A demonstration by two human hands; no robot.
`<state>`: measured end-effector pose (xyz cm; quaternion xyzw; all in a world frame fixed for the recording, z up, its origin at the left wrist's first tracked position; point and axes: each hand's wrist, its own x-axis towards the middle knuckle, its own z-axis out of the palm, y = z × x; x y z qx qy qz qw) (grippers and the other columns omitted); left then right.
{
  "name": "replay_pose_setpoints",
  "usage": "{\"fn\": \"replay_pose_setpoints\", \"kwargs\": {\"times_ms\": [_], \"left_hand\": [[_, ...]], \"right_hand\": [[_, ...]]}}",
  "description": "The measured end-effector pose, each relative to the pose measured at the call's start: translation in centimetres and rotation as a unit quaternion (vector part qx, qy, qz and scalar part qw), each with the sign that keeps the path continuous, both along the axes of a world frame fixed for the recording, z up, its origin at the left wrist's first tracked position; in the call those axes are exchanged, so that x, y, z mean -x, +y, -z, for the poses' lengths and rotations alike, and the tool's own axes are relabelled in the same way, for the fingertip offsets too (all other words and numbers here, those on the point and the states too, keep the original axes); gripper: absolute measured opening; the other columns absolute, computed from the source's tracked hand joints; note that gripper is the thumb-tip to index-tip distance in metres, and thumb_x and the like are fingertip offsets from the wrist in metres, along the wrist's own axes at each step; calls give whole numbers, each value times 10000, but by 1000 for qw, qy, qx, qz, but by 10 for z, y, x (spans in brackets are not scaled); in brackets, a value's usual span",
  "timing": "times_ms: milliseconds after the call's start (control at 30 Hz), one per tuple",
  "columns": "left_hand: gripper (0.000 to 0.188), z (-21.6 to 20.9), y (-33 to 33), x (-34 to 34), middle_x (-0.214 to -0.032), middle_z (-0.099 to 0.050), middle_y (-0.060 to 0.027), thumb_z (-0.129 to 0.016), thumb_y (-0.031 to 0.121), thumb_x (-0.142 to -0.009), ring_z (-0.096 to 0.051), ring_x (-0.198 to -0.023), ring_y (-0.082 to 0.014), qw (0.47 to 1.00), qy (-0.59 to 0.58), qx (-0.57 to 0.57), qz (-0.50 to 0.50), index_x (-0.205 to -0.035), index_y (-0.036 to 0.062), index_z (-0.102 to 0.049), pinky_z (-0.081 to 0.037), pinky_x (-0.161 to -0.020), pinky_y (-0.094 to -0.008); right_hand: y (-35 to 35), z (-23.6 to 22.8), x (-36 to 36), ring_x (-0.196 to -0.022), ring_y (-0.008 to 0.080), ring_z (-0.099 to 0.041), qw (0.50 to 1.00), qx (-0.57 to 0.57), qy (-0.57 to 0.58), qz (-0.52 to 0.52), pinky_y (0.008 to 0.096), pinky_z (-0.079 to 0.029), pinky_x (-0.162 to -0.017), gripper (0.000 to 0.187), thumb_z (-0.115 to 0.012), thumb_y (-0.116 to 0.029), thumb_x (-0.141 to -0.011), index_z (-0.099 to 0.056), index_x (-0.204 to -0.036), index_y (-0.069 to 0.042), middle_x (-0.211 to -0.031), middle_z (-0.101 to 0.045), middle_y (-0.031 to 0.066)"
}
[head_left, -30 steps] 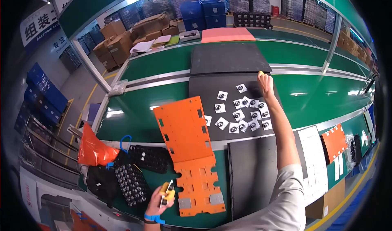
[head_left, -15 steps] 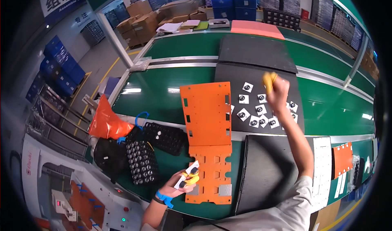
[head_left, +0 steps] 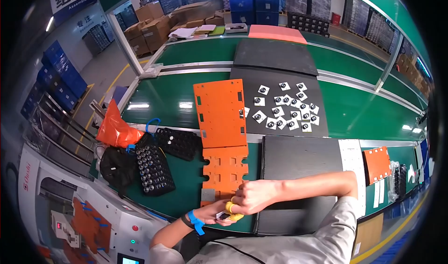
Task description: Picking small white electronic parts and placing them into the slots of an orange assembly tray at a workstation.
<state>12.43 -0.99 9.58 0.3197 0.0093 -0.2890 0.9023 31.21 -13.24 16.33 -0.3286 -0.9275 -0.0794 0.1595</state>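
My left hand (head_left: 212, 212), with a blue band at its wrist, is closed on a small white square piece with a black round part (head_left: 224, 216), mostly covered by fingers. My right hand (head_left: 255, 197) meets it from above, its fingers curled in; what they pinch is hidden. Yellow finger covers (head_left: 233, 211) show where the hands touch. Both are over the near end of the orange perforated plate (head_left: 225, 163). A taller orange plate (head_left: 220, 114) extends away behind it. Several similar white squares with black round parts (head_left: 277, 111) lie on the dark mat (head_left: 298, 77).
A black tray of round shiny parts (head_left: 151, 168) and another black tray (head_left: 177, 143) sit at left, near an orange bag (head_left: 116, 126). A black board (head_left: 298, 163) lies right of the plate. Farther right is another orange plate (head_left: 377, 163). A machine (head_left: 107, 212) stands lower left.
My right hand has come back from above the dark mat to my left hand. The left hand's pieces are now largely covered. The whole view has shifted slightly.
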Motion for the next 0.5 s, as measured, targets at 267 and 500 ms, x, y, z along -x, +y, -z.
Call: {"fn": "replay_pose_setpoints", "kwargs": {"times_ms": [267,500], "left_hand": [[457,-23,-6,15,-682,-494,-20,-336,482,-1064,-383,-447,-75,970,83,-176,-146,-1035,71,-535,-357,-409,-217],[466,-16,18,49,-559,-352,47,-353,463,-1057,-270,-439,-57,909,42,-182,-373,-917,73,-565,-229,-416,-220]], "right_hand": [[-12,-16,-86,-481,224,-567,954,-117,149,233,355,-471,-442,206,-706,-139,-670,-547,-792,-93,-568,-488,36],[77,66,-270,-794,444,-674,645,-94,247,717,511,-545,-720,201,-586,-144,-889,-663,-843,36,-820,-672,281]]}}
